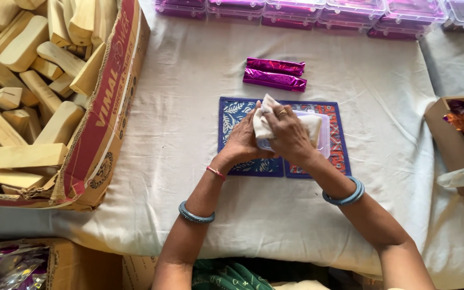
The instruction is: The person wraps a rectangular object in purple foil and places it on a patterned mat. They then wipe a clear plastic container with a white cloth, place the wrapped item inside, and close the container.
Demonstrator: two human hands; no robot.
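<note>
A white cloth-covered table [189,177] fills the view. At its left edge sits a large cardboard box [100,123] heaped with pale wooden blocks [22,80]. A row of clear purple-tinted lidded boxes [318,12] lines the far edge. At centre lies a blue and red patterned mat [232,115], with 2 shiny magenta foil-wrapped bars [275,74] just beyond it. On the mat rests a clear plastic box [322,137]. The left hand [241,140] cups its near left side, fingers curled. The right hand [288,134] presses a white cloth [264,121] onto it, fingers bent over the cloth.
</note>
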